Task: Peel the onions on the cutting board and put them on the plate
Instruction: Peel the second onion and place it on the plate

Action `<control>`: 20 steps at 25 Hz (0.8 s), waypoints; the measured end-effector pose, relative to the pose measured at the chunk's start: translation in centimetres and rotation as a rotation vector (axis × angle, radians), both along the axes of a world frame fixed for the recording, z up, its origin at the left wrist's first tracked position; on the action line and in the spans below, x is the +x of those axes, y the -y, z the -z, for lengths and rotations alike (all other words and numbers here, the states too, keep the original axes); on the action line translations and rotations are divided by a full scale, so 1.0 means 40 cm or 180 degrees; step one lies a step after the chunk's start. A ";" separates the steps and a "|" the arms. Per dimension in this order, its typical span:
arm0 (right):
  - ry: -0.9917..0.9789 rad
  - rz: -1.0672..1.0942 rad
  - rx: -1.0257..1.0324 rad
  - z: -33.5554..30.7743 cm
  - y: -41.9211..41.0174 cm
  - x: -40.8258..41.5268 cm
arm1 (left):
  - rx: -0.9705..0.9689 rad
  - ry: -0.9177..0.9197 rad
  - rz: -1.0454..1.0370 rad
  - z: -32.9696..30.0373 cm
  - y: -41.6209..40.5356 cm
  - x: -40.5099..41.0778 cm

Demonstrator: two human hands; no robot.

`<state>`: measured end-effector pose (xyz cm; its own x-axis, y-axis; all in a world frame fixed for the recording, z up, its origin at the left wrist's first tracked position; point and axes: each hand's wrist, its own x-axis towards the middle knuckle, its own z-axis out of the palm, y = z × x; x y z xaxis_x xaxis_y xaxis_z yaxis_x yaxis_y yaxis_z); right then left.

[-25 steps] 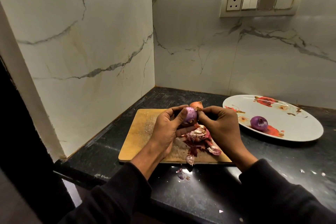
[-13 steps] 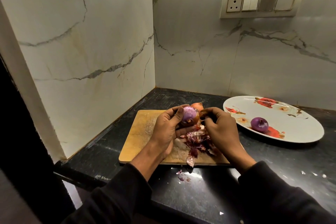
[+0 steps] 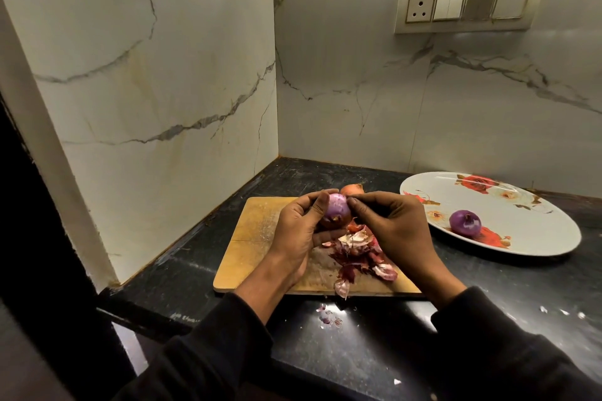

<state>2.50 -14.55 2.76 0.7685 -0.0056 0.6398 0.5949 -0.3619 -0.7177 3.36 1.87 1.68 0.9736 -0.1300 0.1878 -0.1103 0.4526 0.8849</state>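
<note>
In the head view the left hand (image 3: 301, 231) cups a half-peeled onion (image 3: 337, 210) above the far side of the cutting board (image 3: 257, 244), fingers curled round it to steady it, while the right hand (image 3: 394, 228) pinches at the skin near its top, probably to strip another layer. The skin scraps (image 3: 361, 257) lie heaped on the board below the hands, an unpeeled onion (image 3: 351, 189) waits at 12 o'clock behind them, and one peeled onion (image 3: 465, 221) already sits on the plate (image 3: 537, 238) at 3 o'clock on the counter (image 3: 374, 352).
</note>
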 end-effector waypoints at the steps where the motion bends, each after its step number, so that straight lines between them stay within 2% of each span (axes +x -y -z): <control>1: 0.0051 0.0022 -0.0031 0.001 0.000 0.000 | 0.0006 -0.0008 0.0010 -0.001 0.001 -0.001; 5: 0.0191 0.0184 -0.0140 0.003 -0.002 -0.001 | 0.0025 0.0027 0.0076 0.001 0.002 -0.001; 13: 0.0133 0.0300 0.0046 0.011 -0.007 0.019 | 0.0059 0.0069 0.0165 0.004 0.003 0.001; 15: -0.0057 0.0184 0.0178 0.012 -0.006 0.023 | 0.0037 0.0050 0.0108 0.002 0.003 0.002; 18: -0.0365 -0.0376 0.0451 0.001 -0.008 0.009 | 0.0000 -0.0045 -0.0059 0.006 -0.001 0.006; 20: -0.0352 -0.0482 0.0371 -0.001 -0.007 -0.002 | 0.0037 -0.0050 -0.0191 0.009 -0.003 0.010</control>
